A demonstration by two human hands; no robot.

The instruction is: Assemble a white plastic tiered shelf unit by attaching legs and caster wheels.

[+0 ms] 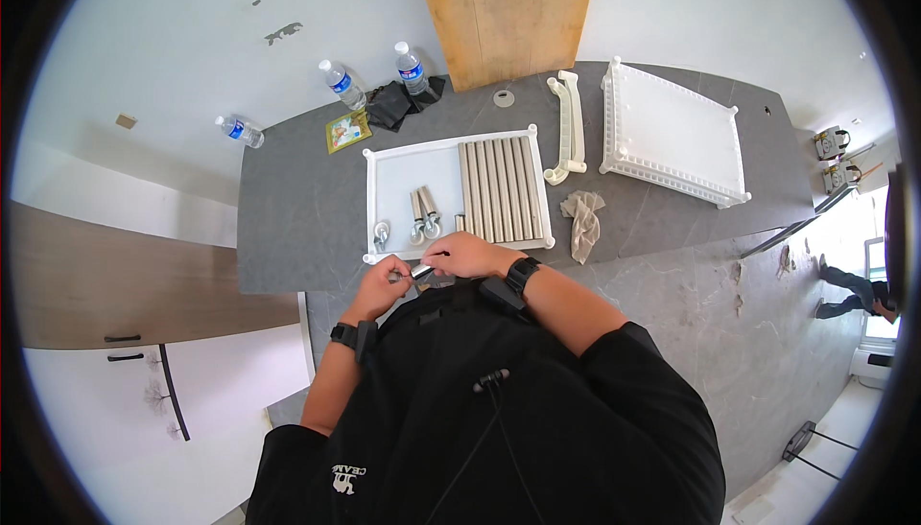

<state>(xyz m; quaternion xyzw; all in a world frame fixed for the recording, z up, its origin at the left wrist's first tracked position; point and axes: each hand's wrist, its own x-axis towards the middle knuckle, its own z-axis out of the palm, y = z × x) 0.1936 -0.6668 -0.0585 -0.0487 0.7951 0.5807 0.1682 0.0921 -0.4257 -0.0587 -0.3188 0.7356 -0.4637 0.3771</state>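
At the near edge of the table, my left hand (pixel 383 285) and my right hand (pixel 472 256) are close together, both with fingers closed. Between them they grip a short silver piece with a dark part (pixel 420 273); its exact kind is too small to make out. Just beyond lies a white rimmed shelf panel (pixel 411 162). Several long metal tubes (pixel 502 189) lie side by side on its right half. Two caster wheels with short metal stems (pixel 429 210) rest near its middle, and a single caster (pixel 382 233) sits at its left edge.
Stacked white shelf panels (pixel 672 127) stand at the right of the grey table (pixel 297 218), beside cream plastic brackets (pixel 568 127) and a crumpled cloth (pixel 582 224). Water bottles (pixel 342 84), black plastic (pixel 389 105) and a colourful packet (pixel 347 131) lie at the back left. Another person (pixel 849 290) is far right.
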